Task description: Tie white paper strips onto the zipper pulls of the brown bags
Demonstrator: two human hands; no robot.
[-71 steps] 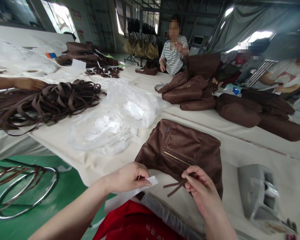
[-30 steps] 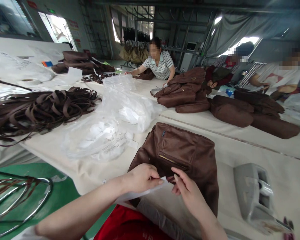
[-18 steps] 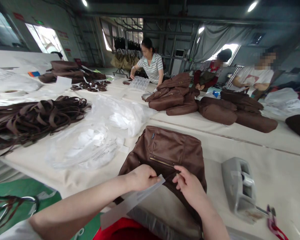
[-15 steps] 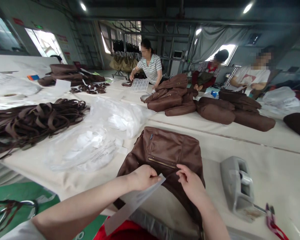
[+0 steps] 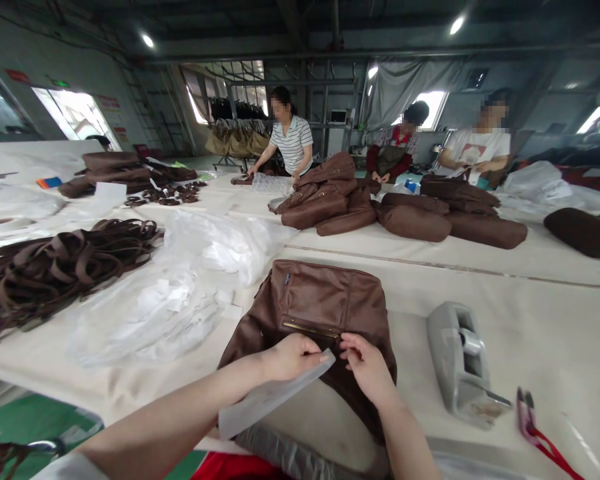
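A brown leather bag [image 5: 315, 293] lies on the table in front of me, its brass zipper [image 5: 310, 329] running across the front and its strap curving toward me. My left hand [image 5: 297, 357] is closed, pinching one end of a translucent whitish strip [image 5: 270, 400] between thumb and fingers. The strip hangs down toward the lower left, over the bag's strap. My right hand [image 5: 365, 363] is over the bag at the zipper's right end, its fingers loosely bent and apart. I see nothing held in it. Grey wrapping [image 5: 290, 453] covers part of the strap nearest me.
A grey tape dispenser [image 5: 463, 367] and red-corded thread snips [image 5: 526, 413] stand to the right. Clear plastic bags [image 5: 150, 313] and a heap of brown straps [image 5: 75, 260] lie left. Brown bags [image 5: 325, 200] are piled across the table, where several people work.
My right hand's fingers have drawn in slightly and sit closer to my left hand. The strip's free end has swung up a little. The camera view has shifted.
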